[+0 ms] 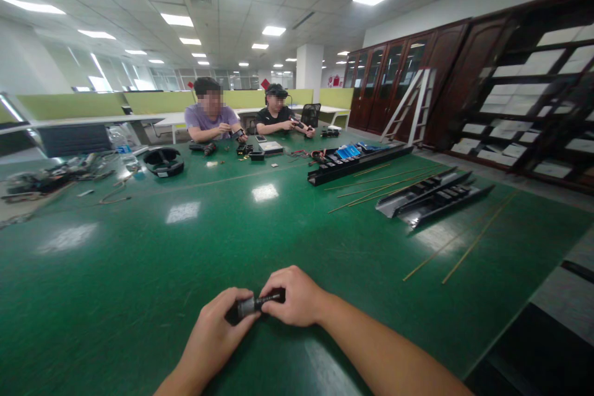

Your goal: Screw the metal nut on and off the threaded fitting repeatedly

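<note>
A small dark cylindrical part with a grey band (247, 306) is held level between my two hands, over the near edge of the green table (139, 266). My left hand (218, 328) has its fingers and thumb closed round the left end. From the other side, my right hand (294, 297) pinches the black right end, where faint light markings show. The fingers cover both ends of the part, so its exact kind cannot be made out.
Black metal channels (436, 198) and thin yellowish rods (477, 238) lie at the right. Farther back are a longer channel (357, 164), a black headset-like object (163, 162) and scattered cables. Two people (211, 114) sit across the table, handling small parts. A stepladder (420, 108) stands behind.
</note>
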`<state>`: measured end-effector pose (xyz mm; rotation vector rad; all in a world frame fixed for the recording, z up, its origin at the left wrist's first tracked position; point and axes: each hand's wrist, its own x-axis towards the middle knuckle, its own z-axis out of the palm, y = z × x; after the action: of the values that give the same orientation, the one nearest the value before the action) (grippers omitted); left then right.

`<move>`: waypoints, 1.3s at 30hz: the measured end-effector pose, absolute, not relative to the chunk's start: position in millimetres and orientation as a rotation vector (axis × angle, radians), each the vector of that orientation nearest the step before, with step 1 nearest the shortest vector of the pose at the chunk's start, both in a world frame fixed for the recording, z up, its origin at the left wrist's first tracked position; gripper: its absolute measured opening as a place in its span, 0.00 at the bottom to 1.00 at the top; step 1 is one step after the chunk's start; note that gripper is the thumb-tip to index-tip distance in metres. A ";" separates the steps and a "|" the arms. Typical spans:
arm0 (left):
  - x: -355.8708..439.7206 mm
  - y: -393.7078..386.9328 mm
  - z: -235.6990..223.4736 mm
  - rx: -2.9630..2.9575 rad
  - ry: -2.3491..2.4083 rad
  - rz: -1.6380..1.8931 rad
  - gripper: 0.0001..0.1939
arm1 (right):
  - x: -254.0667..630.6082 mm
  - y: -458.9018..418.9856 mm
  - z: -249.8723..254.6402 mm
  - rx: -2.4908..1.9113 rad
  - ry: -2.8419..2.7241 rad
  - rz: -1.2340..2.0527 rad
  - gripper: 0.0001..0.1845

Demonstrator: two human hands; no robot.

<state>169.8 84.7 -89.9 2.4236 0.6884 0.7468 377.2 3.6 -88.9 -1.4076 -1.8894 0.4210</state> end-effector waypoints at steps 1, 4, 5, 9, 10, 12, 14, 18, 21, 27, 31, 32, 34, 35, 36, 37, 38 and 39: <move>169.7 84.8 -90.4 2.423 0.687 0.743 0.10 | 377.3 3.4 -88.7 -1.406 -1.887 0.419 0.10; 169.1 85.1 -91.6 2.416 0.685 0.736 0.10 | 377.8 2.8 -88.2 -1.398 -1.883 0.416 0.10; 168.9 85.0 -91.8 2.414 0.684 0.737 0.10 | 377.9 2.6 -88.0 -1.394 -1.883 0.415 0.10; 168.8 85.1 -91.8 2.415 0.690 0.730 0.10 | 378.3 2.6 -87.4 -1.379 -1.886 0.406 0.10; 168.9 85.2 -91.8 2.416 0.694 0.726 0.10 | 378.3 2.7 -87.3 -1.380 -1.887 0.405 0.10; 168.9 85.5 -91.8 2.414 0.702 0.718 0.10 | 378.4 2.7 -87.4 -1.384 -1.889 0.403 0.09; 168.7 85.8 -91.8 2.407 0.710 0.711 0.10 | 378.6 2.6 -87.6 -1.387 -1.890 0.397 0.09; 167.6 86.0 -91.6 2.395 0.711 0.698 0.10 | 379.4 2.4 -88.3 -1.387 -1.893 0.384 0.09; 167.1 86.1 -92.1 2.389 0.712 0.690 0.10 | 379.8 2.8 -89.2 -1.383 -1.898 0.372 0.09; 167.7 86.3 -94.2 2.386 0.717 0.677 0.10 | 379.6 4.4 -91.9 -1.381 -1.910 0.371 0.09; 167.3 86.4 -93.5 2.390 0.714 0.688 0.10 | 379.7 5.1 -93.2 -1.389 -1.892 0.380 0.10; 167.3 86.5 -93.1 2.391 0.713 0.688 0.10 | 379.8 5.2 -93.5 -1.395 -1.887 0.382 0.10; 167.7 86.8 -92.4 2.392 0.712 0.681 0.10 | 380.1 5.6 -93.8 -1.407 -1.878 0.378 0.09; 168.0 86.9 -92.3 2.390 0.715 0.679 0.10 | 380.3 5.6 -93.9 -1.410 -1.877 0.376 0.09; 168.1 87.1 -92.4 2.388 0.720 0.680 0.10 | 380.5 5.6 -93.9 -1.412 -1.876 0.375 0.09; 168.2 87.2 -92.8 2.386 0.724 0.683 0.10 | 380.6 5.6 -93.7 -1.413 -1.877 0.374 0.09; 168.1 87.4 -93.3 2.385 0.728 0.689 0.10 | 380.7 5.4 -93.5 -1.413 -1.878 0.373 0.09; 168.0 87.5 -93.9 2.383 0.731 0.695 0.10 | 380.9 5.2 -93.2 -1.412 -1.877 0.371 0.09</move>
<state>168.0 87.5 -93.9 2.3827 0.7306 0.6949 380.9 5.2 -93.2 -1.4124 -1.8771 0.3706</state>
